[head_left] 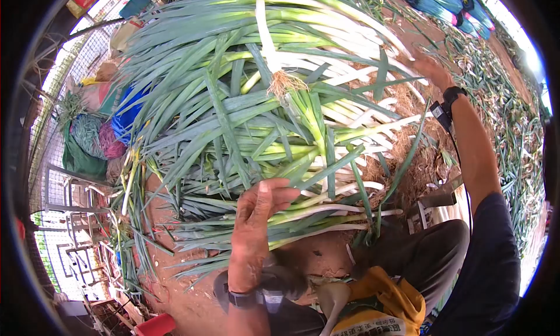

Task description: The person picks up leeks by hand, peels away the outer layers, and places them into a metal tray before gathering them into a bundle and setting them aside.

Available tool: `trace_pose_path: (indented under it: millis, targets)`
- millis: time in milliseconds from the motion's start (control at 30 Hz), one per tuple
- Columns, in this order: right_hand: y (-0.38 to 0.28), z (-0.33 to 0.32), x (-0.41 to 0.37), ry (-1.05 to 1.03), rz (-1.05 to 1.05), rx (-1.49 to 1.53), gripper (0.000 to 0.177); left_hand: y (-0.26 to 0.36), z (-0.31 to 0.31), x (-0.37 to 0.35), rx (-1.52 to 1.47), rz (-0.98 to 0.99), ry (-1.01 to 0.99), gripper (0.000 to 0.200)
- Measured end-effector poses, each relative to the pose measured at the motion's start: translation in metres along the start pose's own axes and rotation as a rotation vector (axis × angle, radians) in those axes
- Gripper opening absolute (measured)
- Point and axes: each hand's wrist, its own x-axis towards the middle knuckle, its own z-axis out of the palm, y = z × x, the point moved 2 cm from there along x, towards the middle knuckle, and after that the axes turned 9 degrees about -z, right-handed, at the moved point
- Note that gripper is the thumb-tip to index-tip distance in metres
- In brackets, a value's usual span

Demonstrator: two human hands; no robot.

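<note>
A large heap of long green onions (251,111) lies on the ground before me, green leaves to the left and white root ends to the right. On top, one onion's white stalk (266,35) lies crosswise, its brown roots (286,84) over the middle of the heap. My left hand (259,207) is over the near side, fingers extended to the right beside the leaves, nothing gripped in it. At the far right, my right hand (430,70) reaches to the white root ends, fingertips right at one stalk. Its fingers are small and partly hidden.
Onion scraps and leaves (490,108) cover the ground at right. Teal-and-blue bundles (440,0) lie at upper right. Coloured bags (96,123) stand against wire mesh at left, above metal frames (81,219). A yellow cloth (388,298) covers my lap.
</note>
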Motion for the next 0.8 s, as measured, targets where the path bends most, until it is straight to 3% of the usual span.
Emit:
trace_pose_path:
  millis: [100,200,267,400,467,567,667,733,767,800]
  targets:
    - [-0.025,-0.008,-0.005,-0.125,0.016,0.126,0.093,0.001,0.003,0.000,-0.036,-0.019,0.007,0.059]
    - [-0.043,-0.021,-0.010,-0.116,0.014,-0.082,0.089,0.006,0.006,-0.009,-0.070,-0.013,-0.016,0.058]
    - [-0.044,-0.006,-0.002,0.013,0.026,-0.039,0.077,0.009,0.004,-0.018,-0.080,0.023,0.002,0.058]
    - [-0.069,0.013,-0.010,0.221,-0.248,-0.370,0.056,0.013,0.006,-0.030,-0.013,0.109,0.052,0.055]
    - [-0.091,0.009,-0.048,0.294,-0.389,-0.618,0.051,0.013,0.009,-0.033,0.044,0.144,0.034,0.054]
    - [-0.155,-0.013,-0.127,0.390,-0.298,-0.279,0.039,0.005,0.011,-0.030,0.141,0.219,0.042,0.054]
    - [-0.197,-0.044,-0.221,0.301,-0.336,-0.154,0.038,0.008,0.019,-0.029,0.199,0.326,0.050,0.045]
    - [-0.201,-0.053,-0.284,0.314,-0.458,-0.089,0.040,0.007,0.032,-0.027,0.325,0.547,0.137,0.045]
    - [-0.193,-0.054,-0.317,0.350,-0.550,-0.085,0.039,0.008,0.041,-0.029,0.386,0.656,0.183,0.047]
    - [-0.193,-0.054,-0.353,0.391,-0.634,-0.131,0.039,0.011,0.052,-0.036,0.497,0.736,0.239,0.067]
